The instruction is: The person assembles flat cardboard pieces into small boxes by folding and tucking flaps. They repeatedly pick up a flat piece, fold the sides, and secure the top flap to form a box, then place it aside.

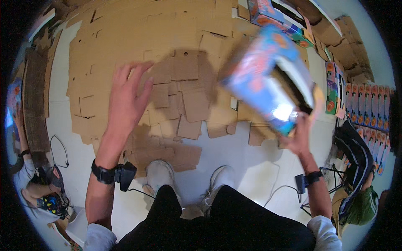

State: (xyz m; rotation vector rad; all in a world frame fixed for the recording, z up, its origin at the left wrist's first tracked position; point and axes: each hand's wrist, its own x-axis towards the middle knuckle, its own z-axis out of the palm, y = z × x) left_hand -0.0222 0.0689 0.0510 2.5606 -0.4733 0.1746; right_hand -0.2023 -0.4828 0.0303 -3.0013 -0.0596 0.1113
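My right hand (299, 134) grips a colourful box (255, 83) by its near lower corner. The box is blue, pink and orange, smeared by motion, with a long dark opening bordered in white on one face. It is tilted and held up over the cardboard-covered surface. My left hand (127, 92) hovers over the flattened brown cardboard (104, 37) to the left, fingers apart, holding nothing. A gap separates it from the box.
Similar colourful boxes (276, 16) stand at the far right, another (332, 90) nearer. Rows of patterned boxes (368, 104) fill the right rim. A person's arm (21, 129) shows at far left; another person in green (362, 207) is at lower right. Cables (278, 188) trail over the floor.
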